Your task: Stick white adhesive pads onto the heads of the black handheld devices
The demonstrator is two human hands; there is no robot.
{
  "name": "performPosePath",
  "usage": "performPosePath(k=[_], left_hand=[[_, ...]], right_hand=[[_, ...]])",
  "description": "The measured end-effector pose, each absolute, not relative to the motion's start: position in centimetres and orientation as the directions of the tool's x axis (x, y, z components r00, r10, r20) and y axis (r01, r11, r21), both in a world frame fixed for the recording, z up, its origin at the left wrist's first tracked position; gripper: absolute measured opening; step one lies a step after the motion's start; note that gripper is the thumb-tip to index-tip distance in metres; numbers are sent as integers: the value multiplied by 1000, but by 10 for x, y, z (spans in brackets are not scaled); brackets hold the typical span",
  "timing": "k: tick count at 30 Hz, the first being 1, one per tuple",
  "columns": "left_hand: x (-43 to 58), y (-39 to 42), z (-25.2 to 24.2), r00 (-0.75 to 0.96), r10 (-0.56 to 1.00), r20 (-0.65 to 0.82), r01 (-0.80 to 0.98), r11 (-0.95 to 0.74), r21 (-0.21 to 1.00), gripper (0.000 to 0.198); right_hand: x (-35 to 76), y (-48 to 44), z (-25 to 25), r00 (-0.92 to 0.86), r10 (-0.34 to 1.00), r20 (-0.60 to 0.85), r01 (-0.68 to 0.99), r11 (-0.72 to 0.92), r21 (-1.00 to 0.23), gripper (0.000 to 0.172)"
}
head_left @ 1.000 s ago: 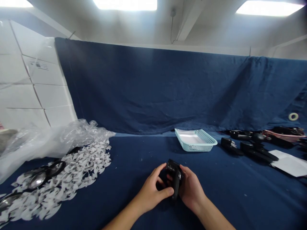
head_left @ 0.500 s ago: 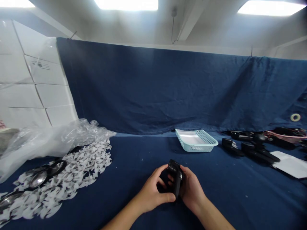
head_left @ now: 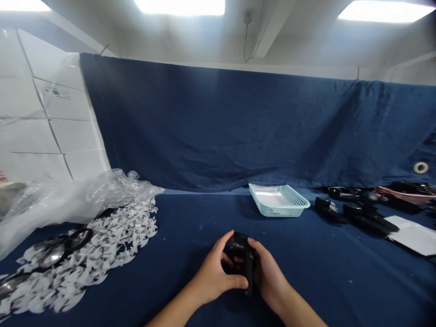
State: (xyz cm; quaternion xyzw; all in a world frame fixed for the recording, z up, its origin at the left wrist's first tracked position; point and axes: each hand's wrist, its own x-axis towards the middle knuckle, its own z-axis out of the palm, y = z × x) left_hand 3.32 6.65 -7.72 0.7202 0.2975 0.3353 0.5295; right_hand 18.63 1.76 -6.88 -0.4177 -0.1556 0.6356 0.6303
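A person's left hand (head_left: 215, 273) and right hand (head_left: 270, 274) grip a black plastic part (head_left: 250, 271) between them at the near middle of a blue surface (head_left: 194, 218), handling apparently under way, the piece not yet released.

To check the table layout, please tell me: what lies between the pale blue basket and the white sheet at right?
In the head view, several black items lie between the basket and the sheet.

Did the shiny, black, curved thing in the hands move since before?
Yes: the black thing shifted slightly left and down in view, compared with the light-blue plastic basket.
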Motion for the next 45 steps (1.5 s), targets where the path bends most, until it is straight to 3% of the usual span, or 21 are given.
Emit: performPosePath(k=[6, 12, 21, 29, 35, 45], left_hand=[[34, 71, -82, 572, 798, 191, 52, -267, 962, 109], [38, 78, -88, 443, 887, 130, 51, -170, 984, 80], [39, 78, -90, 446, 886, 127, 22, -152, 988, 74], [33, 73, -81, 557, 819, 139, -29, -148, 989, 83], [29, 74, -78, 673, 726, 142, -101, -100, 990, 102], [24, 75, -74, 742, 658, 127, -14, -174, 985, 124]], right_hand=[[180, 14, -64, 163, 966, -200, -591, -67, -804, 52], [180, 13, -67, 151, 974, -172, -521, -69, -850, 51], [178, 14, -68, 155, 972, -178, -490, -81, -868, 55], [178, 11, -61, 171, 970, -170, -493, -65, -868, 51], [179, 11, -64, 164, 975, -147, -494, -47, -868, 50], [181, 16, -69, 180, 975, -134, -484, -31, -875, 48]])
